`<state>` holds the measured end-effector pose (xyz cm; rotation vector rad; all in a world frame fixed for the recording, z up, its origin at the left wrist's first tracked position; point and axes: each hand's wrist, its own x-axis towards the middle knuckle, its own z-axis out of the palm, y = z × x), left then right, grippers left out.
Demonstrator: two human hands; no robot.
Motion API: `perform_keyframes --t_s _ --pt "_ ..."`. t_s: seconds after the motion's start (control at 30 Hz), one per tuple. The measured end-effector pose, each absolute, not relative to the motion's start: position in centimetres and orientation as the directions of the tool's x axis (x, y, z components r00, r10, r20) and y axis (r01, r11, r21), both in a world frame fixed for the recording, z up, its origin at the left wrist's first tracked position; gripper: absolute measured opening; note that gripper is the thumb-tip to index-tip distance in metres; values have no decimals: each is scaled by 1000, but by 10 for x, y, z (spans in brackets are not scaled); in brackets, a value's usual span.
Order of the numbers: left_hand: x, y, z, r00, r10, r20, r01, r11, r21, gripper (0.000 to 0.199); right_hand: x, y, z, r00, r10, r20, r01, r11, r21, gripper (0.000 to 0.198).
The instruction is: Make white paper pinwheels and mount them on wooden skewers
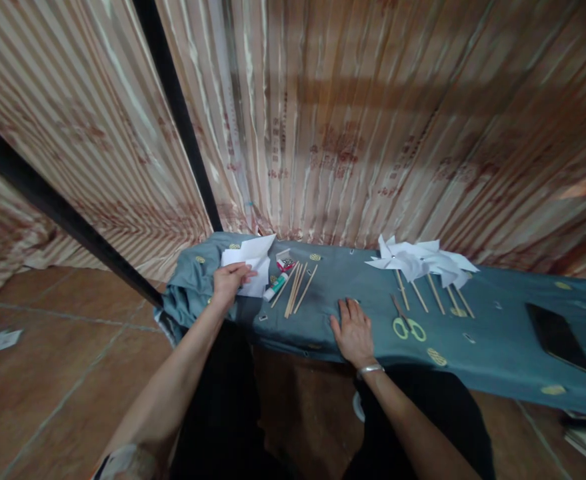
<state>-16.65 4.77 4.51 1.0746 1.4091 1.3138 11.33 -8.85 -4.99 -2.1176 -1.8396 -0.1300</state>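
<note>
My left hand (pixel 231 280) is closed at the stack of white paper (pixel 253 255), its fingers pinching a sheet whose far corner tilts upward. Flat on the cloth lies my right hand (pixel 355 331), fingers spread and holding nothing, with a bracelet at its wrist. Between the hands are several thin wooden sticks (pixel 297 290), a glue stick (pixel 275 287) and a small red-and-white box (pixel 286 261). Scissors (pixel 409 327) with light green handles rest to the right of my right hand. Beyond them, several white paper pinwheels (pixel 423 259) on wooden sticks lie overlapping.
Blue-green cloth with yellow prints (pixel 343 277) covers the narrow table. A dark phone (pixel 559 337) lies toward its right end. Striped curtains (pixel 343 133) hang close behind. Black poles (pixel 180 110) stand at the left. My legs are under the front edge.
</note>
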Motion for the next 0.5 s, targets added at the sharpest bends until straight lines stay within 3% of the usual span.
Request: perform_keyframes --t_s 0.1,0.27,0.33,0.5 --pt "-132 31 55 -46 998 51 -71 -54 996 43 116 -85 -53 173 938 299 954 -85 -287 53" --pt "-52 -1 29 360 923 136 103 -184 977 27 151 -87 -58 357 879 317 795 -107 -598 69" --pt "-33 -9 9 454 878 153 159 -249 955 20 171 -98 -56 423 839 343 780 -144 -609 73" --pt "-23 -19 -26 554 820 143 258 -332 908 21 185 -129 -39 385 833 398 868 -181 -462 72"
